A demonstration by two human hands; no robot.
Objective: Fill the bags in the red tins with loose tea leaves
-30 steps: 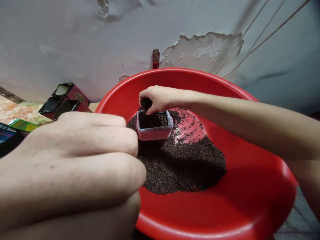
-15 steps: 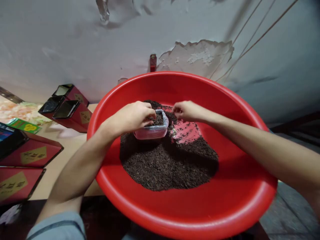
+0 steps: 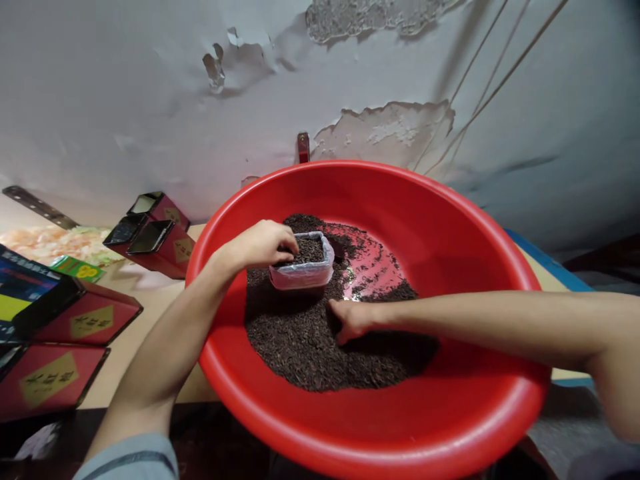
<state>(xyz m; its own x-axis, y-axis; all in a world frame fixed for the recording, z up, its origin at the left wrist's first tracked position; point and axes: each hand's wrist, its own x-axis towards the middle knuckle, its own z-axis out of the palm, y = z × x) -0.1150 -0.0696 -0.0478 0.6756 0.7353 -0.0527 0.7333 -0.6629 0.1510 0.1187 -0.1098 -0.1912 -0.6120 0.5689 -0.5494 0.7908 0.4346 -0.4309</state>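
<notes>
A wide red plastic tub (image 3: pixel 360 427) holds a heap of dark, dry tea leaves (image 3: pixel 310 360). On the heap sits a red tea tin (image 3: pixel 300 277), lined with a clear plastic bag folded over its rim and filled with leaves near the top. My left hand (image 3: pixel 267 243) is curled over the tin's left edge, gripping it, its fingertips by the leaves inside. To the right of the tin and nearer me, my right hand (image 3: pixel 353 319) reaches into the heap. Its thumb and fingers are apart, with the fingertips partly hidden among the leaves.
Several red tins with yellow diamond labels (image 3: pixel 93 321) stand or lie left of the tub on a light tabletop (image 3: pixel 135 333). A green packet (image 3: pixel 77 268) lies behind them. The peeling wall (image 3: pixel 200 120) rises close behind the tub, with strings (image 3: pixel 493 87) across its upper right.
My right hand has come toward me from beside the tin's far right side down into the heap. My left hand stays at the tin. The view has tilted up slightly.
</notes>
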